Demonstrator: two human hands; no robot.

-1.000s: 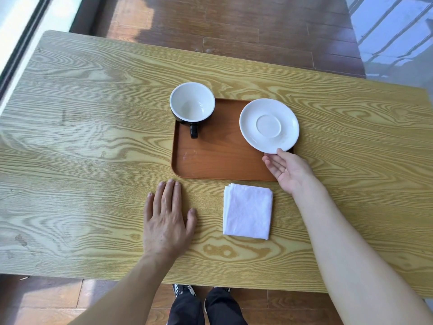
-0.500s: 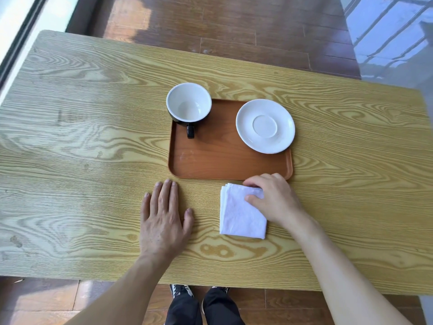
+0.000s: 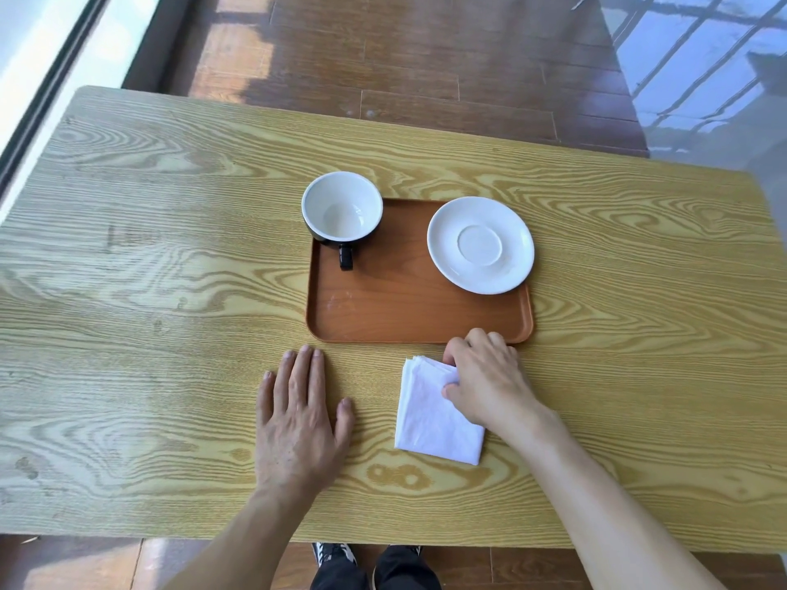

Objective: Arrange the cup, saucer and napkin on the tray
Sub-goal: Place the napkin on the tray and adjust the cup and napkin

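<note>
So I've got the big yellow wood-grain bench [image 3: 170,257] with the brown rectangular plastic tray [image 3: 409,308] sitting mid-bench. The round white saucer [image 3: 480,244] is on its far right corner, the black cup with white inside [image 3: 342,211] on its far left corner, rim poking past the edge. So those two look done-ish. The folded white napkin [image 3: 434,415] is on the bench just beside the tray; my right hand [image 3: 489,381] is pinching its corner, left hand [image 3: 298,423] flat, fingers spread, empty.
</note>
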